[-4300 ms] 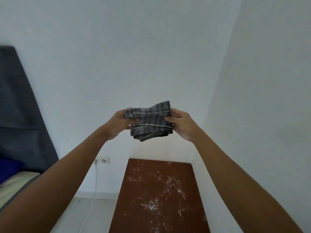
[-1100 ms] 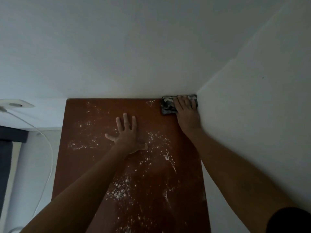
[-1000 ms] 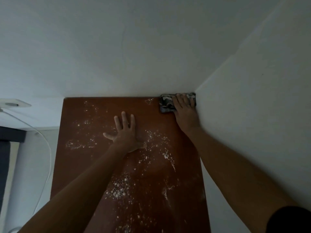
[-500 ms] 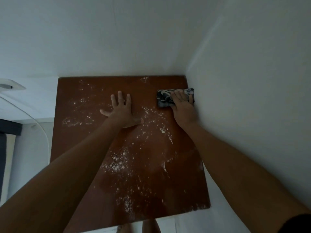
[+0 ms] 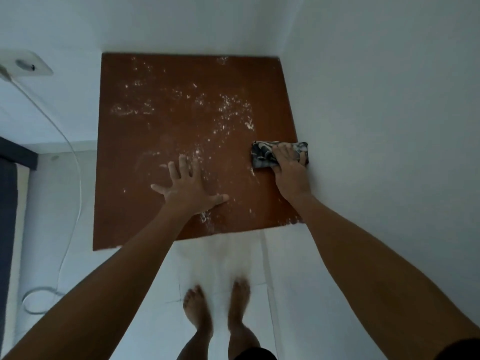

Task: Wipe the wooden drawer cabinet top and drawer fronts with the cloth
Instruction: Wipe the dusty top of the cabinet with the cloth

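The brown wooden cabinet top fills the middle of the head view, speckled with white powder across its centre and back. A folded dark grey patterned cloth lies on the top against the right wall. My right hand presses flat on the cloth. My left hand rests flat on the wood near the front middle, fingers spread, holding nothing. The strip of wood along the right edge behind the cloth looks free of powder. The drawer fronts are hidden below the top.
White walls meet at the back right corner, tight against the cabinet. A wall socket with a white cable hangs at the left. A dark bed edge is at the far left. My bare feet stand on the white tiled floor.
My right hand has dragged the cloth from the back right corner toward the front along the right wall. My left hand has slid nearer the front edge. The view has tilted down.
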